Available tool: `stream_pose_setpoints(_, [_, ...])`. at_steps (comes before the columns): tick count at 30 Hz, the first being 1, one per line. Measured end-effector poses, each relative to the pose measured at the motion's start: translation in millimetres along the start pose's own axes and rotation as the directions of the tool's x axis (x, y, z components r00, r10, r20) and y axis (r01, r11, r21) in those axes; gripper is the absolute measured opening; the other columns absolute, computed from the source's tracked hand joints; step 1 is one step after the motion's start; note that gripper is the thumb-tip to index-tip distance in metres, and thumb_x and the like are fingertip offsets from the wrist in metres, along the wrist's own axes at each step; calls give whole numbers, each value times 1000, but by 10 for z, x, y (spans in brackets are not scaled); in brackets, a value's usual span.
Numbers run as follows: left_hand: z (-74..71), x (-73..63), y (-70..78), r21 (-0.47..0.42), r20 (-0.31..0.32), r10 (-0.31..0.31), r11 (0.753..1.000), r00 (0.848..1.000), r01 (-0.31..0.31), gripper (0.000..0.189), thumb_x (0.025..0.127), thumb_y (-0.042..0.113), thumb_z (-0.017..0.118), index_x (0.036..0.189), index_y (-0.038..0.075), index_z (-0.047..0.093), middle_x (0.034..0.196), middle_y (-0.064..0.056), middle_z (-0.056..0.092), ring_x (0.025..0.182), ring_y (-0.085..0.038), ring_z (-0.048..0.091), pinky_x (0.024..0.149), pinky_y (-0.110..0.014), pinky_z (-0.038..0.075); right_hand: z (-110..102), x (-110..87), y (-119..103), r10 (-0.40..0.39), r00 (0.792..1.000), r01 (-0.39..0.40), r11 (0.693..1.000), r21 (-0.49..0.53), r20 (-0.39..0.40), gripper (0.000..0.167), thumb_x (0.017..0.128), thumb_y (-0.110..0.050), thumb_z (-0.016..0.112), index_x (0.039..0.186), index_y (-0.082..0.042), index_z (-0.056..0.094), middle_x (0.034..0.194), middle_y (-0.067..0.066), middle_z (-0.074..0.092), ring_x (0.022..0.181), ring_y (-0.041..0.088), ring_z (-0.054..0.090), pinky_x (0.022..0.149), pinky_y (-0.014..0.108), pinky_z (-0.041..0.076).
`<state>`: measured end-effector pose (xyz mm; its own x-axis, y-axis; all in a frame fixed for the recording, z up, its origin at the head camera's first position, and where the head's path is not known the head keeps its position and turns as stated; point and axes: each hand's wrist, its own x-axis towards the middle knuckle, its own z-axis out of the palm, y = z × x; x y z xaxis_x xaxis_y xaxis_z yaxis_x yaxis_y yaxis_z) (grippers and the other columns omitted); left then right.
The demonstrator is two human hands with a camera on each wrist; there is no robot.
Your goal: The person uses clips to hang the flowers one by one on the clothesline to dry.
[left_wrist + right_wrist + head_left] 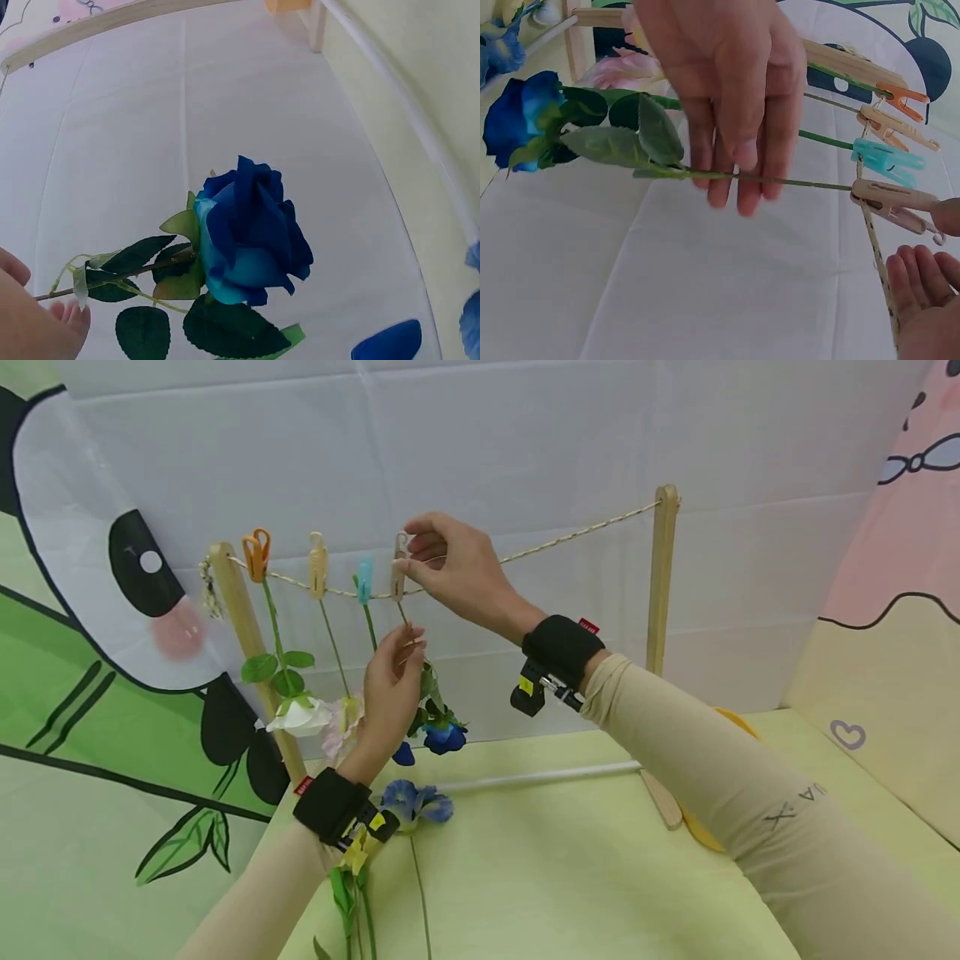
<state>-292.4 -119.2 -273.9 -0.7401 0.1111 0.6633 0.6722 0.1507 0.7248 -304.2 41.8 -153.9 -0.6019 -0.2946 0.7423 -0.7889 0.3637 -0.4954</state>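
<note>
A beige clothespin (398,568) clips the stem of a blue rose (255,232) to a rope (577,533), and the bloom hangs downward. My left hand (393,681) holds this stem below the clip, its thumb against the stem and the fingers behind. My right hand (468,572) is at the clothespin's upper end. In the right wrist view its thumb (946,216) overlaps the handle, while the other fingers are spread apart from it. Next to it a light blue clothespin (889,161) grips another green stem, partly hidden behind my left hand.
Orange (257,554) and yellow (318,564) clothespins hold a white flower (302,717) and a pink flower (341,727) farther left. Wooden posts (662,581) carry the rope. A blue-purple flower (412,802) and other stems lie on the pale green tabletop (570,860).
</note>
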Motion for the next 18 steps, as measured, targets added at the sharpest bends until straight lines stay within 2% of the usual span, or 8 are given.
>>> stream_pose_setpoints(3, [-4,-164,137,84,-26,70,994,997,-67,43,107,-2,47,149,-7,43,147,-27,47,135,-41,49,114,-50,39,-94,-86,42,-99,993,97,995,-36,-68,39,102,-13,66,137,2,57,123,13,64,113,17,62,100,20,46])
stream_pose_setpoints(5, [-20,-290,159,127,-52,150,982,987,-142,41,104,-7,50,145,-9,48,141,-28,49,129,-41,52,110,-50,43,-179,-165,69,-198,973,190,979,-78,-121,31,102,-11,65,130,1,62,117,12,67,108,14,64,97,21,49])
stream_pose_setpoints(7, [-49,-415,77,179,-72,233,960,970,-217,36,101,-10,53,137,-9,55,132,-28,54,120,-39,57,104,-44,48,-283,-271,103,-317,933,297,946,-131,-168,23,102,-10,66,122,1,67,111,11,70,101,13,65,93,23,51])
stream_pose_setpoints(9, [-92,-548,-50,227,-58,295,934,954,-275,30,99,-12,56,129,-7,61,123,-23,61,110,-35,61,95,-36,52,-407,-404,139,-427,883,395,901,-182,-196,16,100,-7,67,114,0,71,105,9,72,94,13,66,87,26,54])
stream_pose_setpoints(10, [-117,-618,-119,250,-44,316,922,948,-296,28,99,-12,58,124,-4,65,118,-19,64,104,-33,63,98,-37,50,-472,-481,161,-467,861,429,880,-206,-200,14,99,-5,68,112,0,72,103,9,73,91,14,66,85,28,54])
stream_pose_setpoints(12, [-170,-768,-216,282,19,327,905,945,-319,24,98,-11,59,116,1,69,110,-11,68,96,-27,65,92,-33,50,-596,-647,214,-522,829,472,846,-247,-203,12,97,-3,68,108,-1,73,99,8,73,86,16,66,80,30,55])
stream_pose_setpoints(14, [-221,-915,-280,299,108,313,895,944,-331,25,97,-10,61,112,7,71,106,-5,70,91,-21,66,89,-31,51,-707,-819,279,-529,825,471,838,-275,-199,12,95,-1,69,106,-1,74,97,7,74,83,17,65,78,30,55])
stream_pose_setpoints(18, [-276,-1183,-377,282,293,256,898,921,-339,34,95,-11,62,108,19,71,103,5,69,88,-11,63,74,-25,50,-877,-1183,468,-474,860,413,864,-287,-189,14,91,2,69,104,-1,74,96,7,74,82,17,65,77,28,53])
